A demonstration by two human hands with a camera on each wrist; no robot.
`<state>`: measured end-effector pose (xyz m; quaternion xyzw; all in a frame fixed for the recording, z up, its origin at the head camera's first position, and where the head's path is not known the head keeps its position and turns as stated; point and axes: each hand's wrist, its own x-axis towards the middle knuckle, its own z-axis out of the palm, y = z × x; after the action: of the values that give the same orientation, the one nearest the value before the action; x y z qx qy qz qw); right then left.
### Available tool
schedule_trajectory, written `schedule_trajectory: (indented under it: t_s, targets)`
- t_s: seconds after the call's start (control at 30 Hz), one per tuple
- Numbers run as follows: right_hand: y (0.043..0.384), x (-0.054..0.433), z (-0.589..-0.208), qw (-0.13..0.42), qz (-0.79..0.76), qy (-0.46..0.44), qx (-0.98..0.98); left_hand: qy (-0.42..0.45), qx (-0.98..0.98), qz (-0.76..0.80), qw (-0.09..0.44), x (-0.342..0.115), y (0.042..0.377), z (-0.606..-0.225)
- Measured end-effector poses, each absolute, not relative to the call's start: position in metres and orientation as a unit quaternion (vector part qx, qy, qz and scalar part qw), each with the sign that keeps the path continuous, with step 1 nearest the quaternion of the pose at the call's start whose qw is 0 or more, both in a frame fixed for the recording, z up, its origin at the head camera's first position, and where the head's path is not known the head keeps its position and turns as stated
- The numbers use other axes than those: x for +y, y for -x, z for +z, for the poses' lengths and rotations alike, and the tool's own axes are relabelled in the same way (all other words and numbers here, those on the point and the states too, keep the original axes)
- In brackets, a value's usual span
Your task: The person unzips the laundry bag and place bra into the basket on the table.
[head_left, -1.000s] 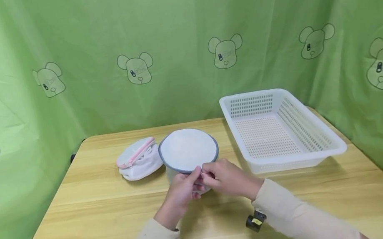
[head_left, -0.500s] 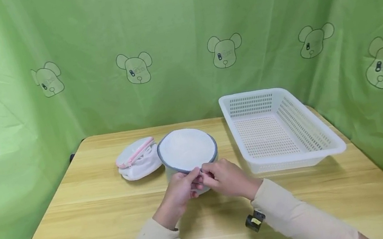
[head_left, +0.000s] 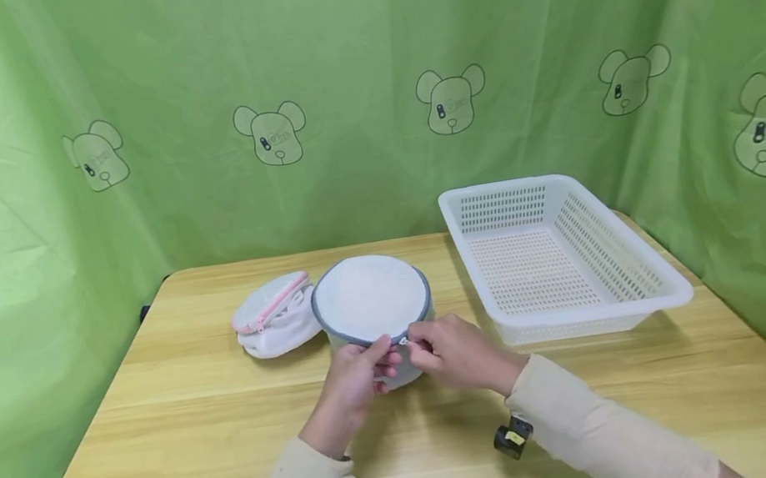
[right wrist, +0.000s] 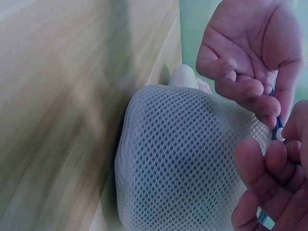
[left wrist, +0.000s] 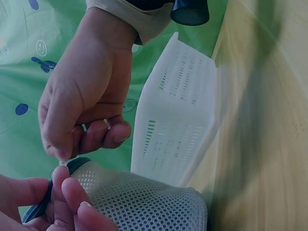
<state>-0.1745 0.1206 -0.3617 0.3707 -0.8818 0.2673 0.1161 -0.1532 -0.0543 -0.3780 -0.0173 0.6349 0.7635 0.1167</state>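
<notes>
A round white mesh laundry bag [head_left: 371, 296] with a blue-grey zipped rim stands upright on the table, its honeycomb mesh side [right wrist: 183, 159] large in the right wrist view. At the bag's near edge, my left hand [head_left: 348, 384] pinches the rim between thumb and fingers. Just to its right, my right hand [head_left: 458, 351] pinches the small white zipper pull [head_left: 403, 341]. A short gap separates the two hands. The pull also shows as a pale tab [right wrist: 280, 134] at the right hand's fingertips. The zipper teeth are too small to make out.
Left of the bag, close beside it, lies a smaller white pouch [head_left: 281, 336] with a pink zipper. A white perforated plastic basket [head_left: 586, 316] sits at the right on the wooden table [head_left: 181, 442]. Green curtains [head_left: 373, 181] with mouse-like faces hang behind and at both sides.
The bag has shifted slightly left with my left hand. The gap between my hands has widened a little, and the zipper pull now shows. The right hand has barely moved.
</notes>
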Motion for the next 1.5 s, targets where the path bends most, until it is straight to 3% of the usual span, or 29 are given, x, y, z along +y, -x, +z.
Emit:
schedule_trajectory:
  t_s: [1.5]
  targets:
    - [0.184, 0.144, -0.364, 0.127, 0.273, -0.344, -0.889, 0.08, 0.609, 0.785, 0.074, -0.088, 0.163, -0.376]
